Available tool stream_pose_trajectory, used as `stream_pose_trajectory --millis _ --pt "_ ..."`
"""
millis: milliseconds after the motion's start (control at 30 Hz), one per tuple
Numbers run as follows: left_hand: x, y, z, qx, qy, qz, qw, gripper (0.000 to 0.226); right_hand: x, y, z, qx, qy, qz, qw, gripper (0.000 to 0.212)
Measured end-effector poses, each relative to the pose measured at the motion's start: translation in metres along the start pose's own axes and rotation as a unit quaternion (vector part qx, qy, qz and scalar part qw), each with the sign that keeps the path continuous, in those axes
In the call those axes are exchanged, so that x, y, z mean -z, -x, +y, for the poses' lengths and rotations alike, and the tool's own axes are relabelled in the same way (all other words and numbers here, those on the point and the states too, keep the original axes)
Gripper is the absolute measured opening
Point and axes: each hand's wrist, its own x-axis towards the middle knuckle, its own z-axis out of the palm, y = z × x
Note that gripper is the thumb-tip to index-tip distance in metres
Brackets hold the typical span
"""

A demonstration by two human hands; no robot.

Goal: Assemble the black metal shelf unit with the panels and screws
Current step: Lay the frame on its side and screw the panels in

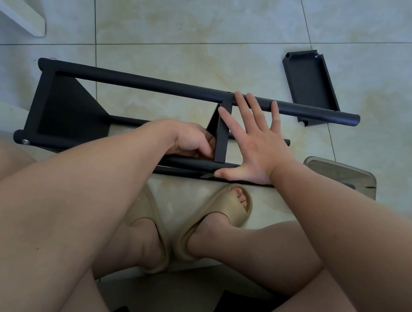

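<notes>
From the head view no brand, label or writing can be read on any part. The black shelf frame (135, 82) lies on its side on the pale floor tiles (220, 23) — matte round tubes, one panel fixed at its end away from the hands and a narrow middle panel (222, 131) standing between them. The left hand (191, 140) is curled against that panel's near edge; what its fingertips pinch I cannot tell. The right hand (249, 146) lies spread flat, fingers reaching the far tube, thumb on the near one. A loose panel (310, 84) lies beyond the right hand — flat on the tiles.
</notes>
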Motion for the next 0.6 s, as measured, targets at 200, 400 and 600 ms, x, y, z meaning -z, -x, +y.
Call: stream_pose_trajectory --millis 200,400,600 --pt "0.0017 0.0009 0.0003 0.037 -0.003 -0.028 0.999 0.026 0.0001 0.0001 0.0001 0.001 -0.001 -0.001 1.000 0.124" --pt "0.0057 0.0016 -0.0001 0.069 -0.022 -0.057 0.996 0.031 0.0005 0.0004 0.0001 0.000 0.001 -0.004 1.000 0.125" --pt "0.0042 0.0002 -0.0024 0.046 0.003 -0.046 0.998 0.018 0.0010 -0.0001 0.0003 -0.002 -0.002 -0.006 1.000 0.125"
